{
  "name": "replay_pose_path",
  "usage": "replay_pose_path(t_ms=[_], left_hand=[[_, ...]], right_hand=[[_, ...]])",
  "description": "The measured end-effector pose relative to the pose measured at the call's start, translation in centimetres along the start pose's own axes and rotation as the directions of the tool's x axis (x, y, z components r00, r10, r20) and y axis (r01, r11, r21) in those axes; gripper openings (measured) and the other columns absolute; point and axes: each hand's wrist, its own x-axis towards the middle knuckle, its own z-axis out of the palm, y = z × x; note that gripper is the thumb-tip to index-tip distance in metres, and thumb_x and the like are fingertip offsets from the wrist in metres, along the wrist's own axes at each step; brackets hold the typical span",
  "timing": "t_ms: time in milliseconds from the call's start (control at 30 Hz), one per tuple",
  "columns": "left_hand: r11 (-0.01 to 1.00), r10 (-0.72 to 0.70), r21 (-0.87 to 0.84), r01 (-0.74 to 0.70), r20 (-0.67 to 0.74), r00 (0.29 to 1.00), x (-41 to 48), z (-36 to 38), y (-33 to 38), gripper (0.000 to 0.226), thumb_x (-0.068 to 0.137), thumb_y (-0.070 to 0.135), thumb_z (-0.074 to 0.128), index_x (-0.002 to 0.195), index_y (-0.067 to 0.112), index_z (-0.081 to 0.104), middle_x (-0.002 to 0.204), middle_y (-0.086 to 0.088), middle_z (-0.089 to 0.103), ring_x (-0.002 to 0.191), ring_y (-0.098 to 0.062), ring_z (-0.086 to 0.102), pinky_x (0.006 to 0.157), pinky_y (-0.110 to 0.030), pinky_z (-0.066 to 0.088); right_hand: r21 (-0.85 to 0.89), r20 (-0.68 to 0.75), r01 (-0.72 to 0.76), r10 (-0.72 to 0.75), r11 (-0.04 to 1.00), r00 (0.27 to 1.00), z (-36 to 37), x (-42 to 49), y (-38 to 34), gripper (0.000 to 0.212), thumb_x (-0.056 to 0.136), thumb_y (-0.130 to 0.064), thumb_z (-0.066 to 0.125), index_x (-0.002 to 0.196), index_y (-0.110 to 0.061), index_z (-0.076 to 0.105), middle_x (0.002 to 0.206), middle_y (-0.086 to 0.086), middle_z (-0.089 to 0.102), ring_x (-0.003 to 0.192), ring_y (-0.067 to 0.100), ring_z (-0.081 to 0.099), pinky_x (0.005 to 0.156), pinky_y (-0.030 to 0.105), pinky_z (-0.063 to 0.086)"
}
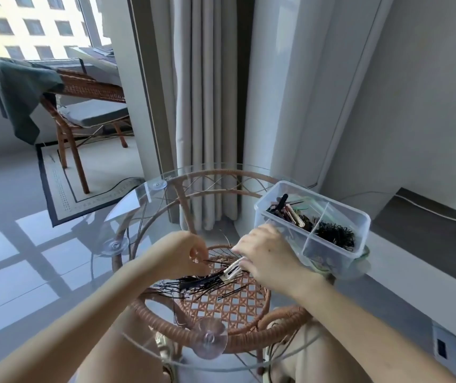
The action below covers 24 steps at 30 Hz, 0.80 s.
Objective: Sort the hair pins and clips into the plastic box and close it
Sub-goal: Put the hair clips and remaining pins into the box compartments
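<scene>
A person sits at a round glass table (149, 194) with a woven rattan frame under it. Both hands are over a messy pile of thin black hair pins (207, 284) lying on the glass. The left hand (186, 254) is curled, with its fingers pinched on a black pin at the top of the pile. The right hand (265, 255) is curled too, and its fingers hold a cream clip (232, 270) that rests on the pins. A clear plastic box (359, 225) sits on the right side of the table, just beside the right hand. It is open and has walls inside that split it into parts. One part holds clips (290, 212), and another holds black hair ties (334, 234).
</scene>
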Motion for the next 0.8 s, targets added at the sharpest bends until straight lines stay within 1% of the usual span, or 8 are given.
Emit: replay_pose_path(t_ms=[100,233,367,500,633,700,733,800], left_hand=[[1.0,-0.008,0.017,0.008,0.008,1.0,-1.6,2.3,-0.3,0.032,0.079,0.036,0.067,0.109,0.026,0.064,0.104,0.004,0.056,0.093,-0.013,0.056,0.084,-0.022,0.049],[0.999,-0.035,-0.024,0.033,-0.077,0.996,-1.1,4.1,-0.8,0.018,0.081,0.023,0.064,0.098,0.017,0.064,0.096,0.003,0.055,0.089,-0.016,0.057,0.08,-0.025,0.049],[0.997,-0.024,-0.076,0.017,-0.08,0.996,-0.7,3.6,-1.4,0.01,0.083,0.019,0.062,0.091,0.012,0.064,0.083,0.004,0.056,0.073,-0.013,0.052,0.06,-0.015,0.041],[0.983,-0.086,-0.178,0.052,-0.187,0.979,-1.0,1.8,-3.6,0.005,0.086,0.018,0.059,0.083,0.019,0.055,0.071,0.012,0.053,0.06,-0.003,0.048,0.05,-0.012,0.035],[0.954,-0.231,-0.259,0.152,-0.306,0.924,-1.9,1.1,-5.8,0.005,0.09,0.015,0.052,0.086,0.017,0.049,0.075,0.006,0.053,0.061,-0.004,0.047,0.049,-0.015,0.035],[0.937,-0.264,-0.309,0.161,-0.329,0.907,-2.3,1.6,-6.0,0.004,0.093,0.013,0.045,0.089,0.014,0.045,0.075,0.002,0.053,0.06,-0.008,0.046,0.05,-0.019,0.035],[0.93,-0.276,-0.328,0.166,-0.326,0.904,-2.5,2.0,-6.0,0.004,0.094,0.013,0.042,0.09,0.014,0.043,0.073,0.002,0.051,0.059,-0.008,0.044,0.049,-0.02,0.033],[0.927,-0.275,-0.337,0.163,-0.316,0.908,-2.8,3.0,-5.9,0.004,0.095,0.015,0.038,0.092,0.014,0.04,0.074,0.0,0.05,0.059,-0.008,0.043,0.049,-0.021,0.031]], right_hand=[[-0.079,0.171,0.038,-0.024,0.996,0.985,1.2,0.6,-0.9,0.027,0.092,-0.024,0.052,0.117,-0.018,0.061,0.117,0.003,0.061,0.111,0.025,0.047,0.101,0.041,0.033],[0.026,0.199,-0.045,0.039,0.999,0.979,0.8,0.9,-1.0,0.019,0.089,-0.027,0.059,0.106,-0.02,0.064,0.11,0.0,0.06,0.107,0.02,0.048,0.1,0.037,0.033],[0.255,0.181,-0.179,0.135,0.95,0.974,-0.2,0.5,-0.8,0.006,0.087,-0.022,0.06,0.083,-0.019,0.061,0.09,-0.002,0.061,0.089,0.016,0.052,0.08,0.028,0.042],[0.455,0.215,-0.276,0.196,0.847,0.957,-1.1,1.1,-2.0,0.008,0.094,-0.017,0.048,0.086,-0.017,0.048,0.079,-0.002,0.057,0.066,0.013,0.05,0.055,0.025,0.038],[0.53,0.272,-0.258,0.126,0.808,0.954,0.0,3.2,-4.7,0.005,0.094,-0.019,0.046,0.098,-0.018,0.047,0.084,-0.002,0.058,0.075,0.017,0.053,0.064,0.033,0.042],[0.466,0.287,-0.252,0.125,0.848,0.95,1.0,4.4,-5.9,0.023,0.09,-0.029,0.056,0.106,-0.013,0.054,0.1,0.004,0.063,0.092,0.023,0.058,0.076,0.035,0.047],[0.398,0.294,-0.256,0.142,0.881,0.945,1.5,5.0,-6.4,0.03,0.087,-0.035,0.059,0.104,-0.01,0.057,0.103,0.007,0.064,0.096,0.025,0.058,0.079,0.035,0.047],[0.342,0.312,-0.292,0.185,0.893,0.932,2.1,5.9,-6.9,0.037,0.081,-0.043,0.064,0.087,-0.007,0.059,0.091,0.007,0.064,0.085,0.024,0.057,0.071,0.034,0.043]])
